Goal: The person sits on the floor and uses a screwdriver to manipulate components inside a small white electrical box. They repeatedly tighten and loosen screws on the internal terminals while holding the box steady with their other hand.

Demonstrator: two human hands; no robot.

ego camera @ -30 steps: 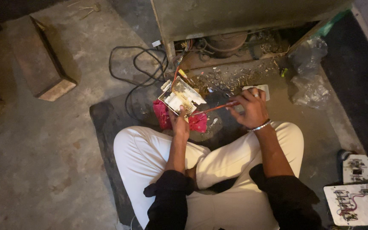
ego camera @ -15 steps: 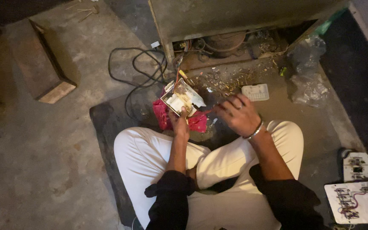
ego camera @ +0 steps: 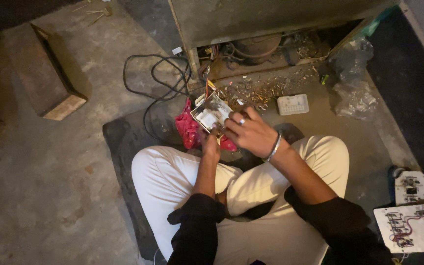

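my left hand (ego camera: pixel 211 143) grips the small white board (ego camera: pixel 213 113) from below, tilting it up so i can see. my right hand (ego camera: pixel 251 133) pinches its edge, over the red cloth (ego camera: pixel 188 130) between my knees.

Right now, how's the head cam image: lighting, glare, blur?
Head view: dim and warm overall, corners falling into dark; the small white board held by the left hand is overexposed, its detail washed out; the right hand is slightly soft; the black cable on the floor reads clearly.
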